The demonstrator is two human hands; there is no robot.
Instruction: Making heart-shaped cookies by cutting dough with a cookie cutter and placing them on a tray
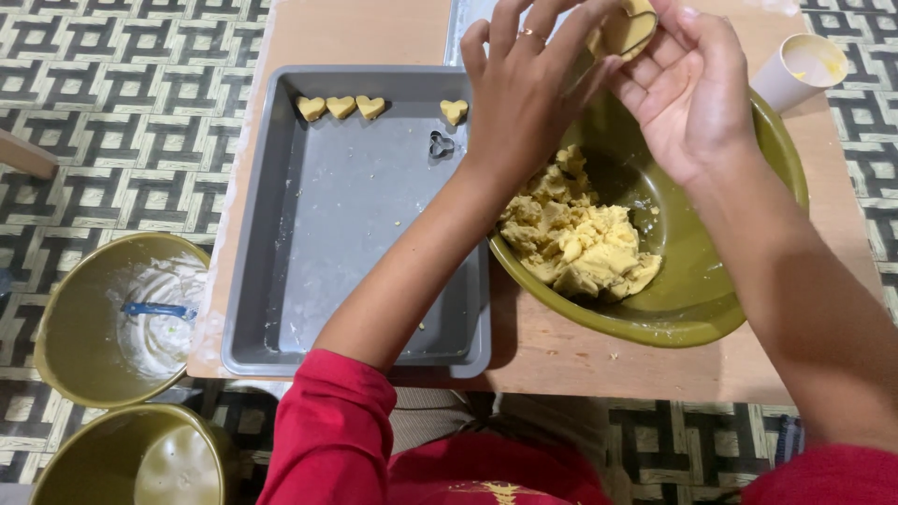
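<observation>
With both my left hand (524, 89) and right hand (687, 93) pinching the flattened yellow dough disc (625, 30) above the olive-green plastic bowl (702, 309), I judge the soft disc could tear.

The flattened dough piece (625, 28) runs off the top edge, partly covered by fingers (524, 37). The left forearm hides part of the grey tray (281, 234). The green bowl's (776, 159) far rim is hidden behind both hands.
</observation>
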